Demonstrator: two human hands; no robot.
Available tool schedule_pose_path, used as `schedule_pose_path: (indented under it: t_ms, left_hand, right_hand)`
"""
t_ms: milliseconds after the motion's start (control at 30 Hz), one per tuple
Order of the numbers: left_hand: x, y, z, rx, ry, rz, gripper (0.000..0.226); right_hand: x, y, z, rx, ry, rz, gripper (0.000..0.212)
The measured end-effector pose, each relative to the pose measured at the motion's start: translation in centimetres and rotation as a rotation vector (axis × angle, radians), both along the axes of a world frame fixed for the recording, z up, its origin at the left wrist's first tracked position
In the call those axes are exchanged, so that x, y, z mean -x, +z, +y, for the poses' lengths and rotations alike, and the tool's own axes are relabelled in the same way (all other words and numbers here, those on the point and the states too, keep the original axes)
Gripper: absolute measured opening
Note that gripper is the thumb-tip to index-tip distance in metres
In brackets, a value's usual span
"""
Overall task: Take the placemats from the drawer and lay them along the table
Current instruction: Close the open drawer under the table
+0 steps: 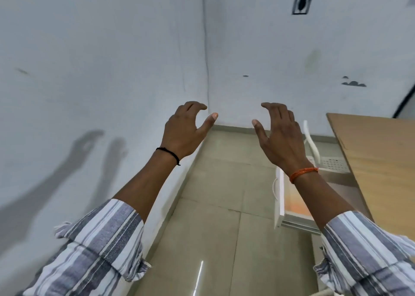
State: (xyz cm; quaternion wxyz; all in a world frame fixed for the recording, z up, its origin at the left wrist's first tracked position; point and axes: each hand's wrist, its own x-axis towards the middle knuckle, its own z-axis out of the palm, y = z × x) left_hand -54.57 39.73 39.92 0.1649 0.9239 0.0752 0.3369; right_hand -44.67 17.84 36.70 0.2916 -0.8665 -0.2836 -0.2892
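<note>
Placemats can't be confirmed: the open white drawer (pixel 289 203) under the wooden table (pixel 377 152) shows only a blurred orange-pink patch inside, partly hidden by the right forearm, so what lies in it is unclear. Table is cut off at the right edge of the view; only its near left corner & some bare top show. Behind the right hand (pixel 280 138) sits a white power strip (pixel 332 163) w/ a white cable rising from it, partly covered by the wrist. Left hand (pixel 185 130) & right hand are both raised in mid-air in front of the wall corner, apart from each other, fingers loosely curved, thumbs out, holding nothing. Black thread (pixel 168 153) on left wrist, orange thread (pixel 303 173) on right; striped sleeves rolled up on both arms. Room: whitish scuffed walls meeting at a corner, small framed leaf picture (pixel 302 2) high on the right wall, arm shadows on the left wall. Floor is beige tile (pixel 215 206) w/ a light glare near the bottom. Open tile strip runs between left wall & drawer front; drawer juts out from the table into it.
</note>
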Motion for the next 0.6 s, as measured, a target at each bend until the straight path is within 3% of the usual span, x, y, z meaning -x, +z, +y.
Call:
schedule_pose_path:
  t_ms: [333, 600]
  left_hand:
    - [-21.3, -1.3, 6.6, 0.028, -0.436, 0.037, 0.046]
    - [-33.7, -4.9, 1.4, 0.026, -0.809, 0.135, 0.046]
  right_hand:
    - [-11.6, -1.9, 5.8, -0.034, -0.363, 0.038, 0.044]
    - [-16.0, -5.2, 2.8, -0.013, -0.713, 0.133, 0.044]
